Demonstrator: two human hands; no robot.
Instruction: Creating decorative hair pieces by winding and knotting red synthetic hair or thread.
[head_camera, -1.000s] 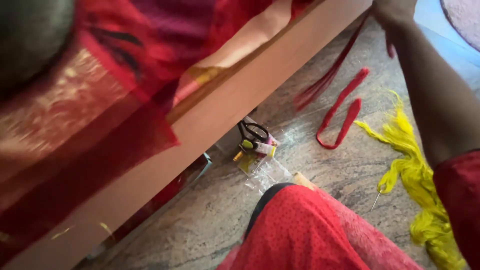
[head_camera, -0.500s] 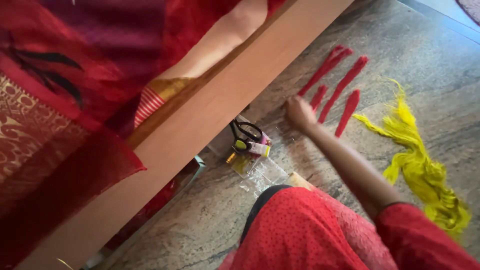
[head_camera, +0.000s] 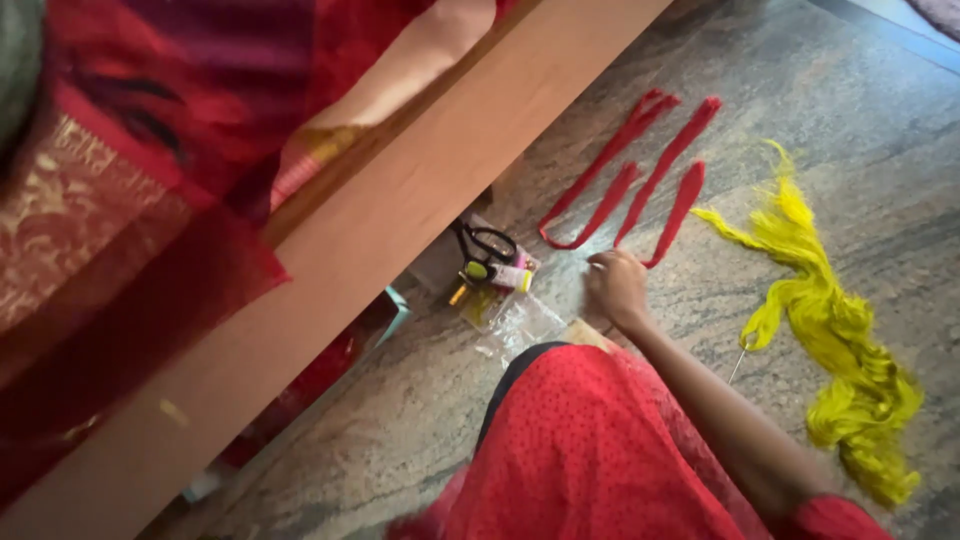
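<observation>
The left hand stayed out of view; the right hand (head_camera: 618, 288) perhaps pinched something too small to tell, its fingertips hidden.

Soft daylight, mild blur, left edge unfocused.

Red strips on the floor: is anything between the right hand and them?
Nothing visible does. The right hand lies on bare stone floor right beside the lower ends of the red strips; the yellow threads lie off to the side.
</observation>
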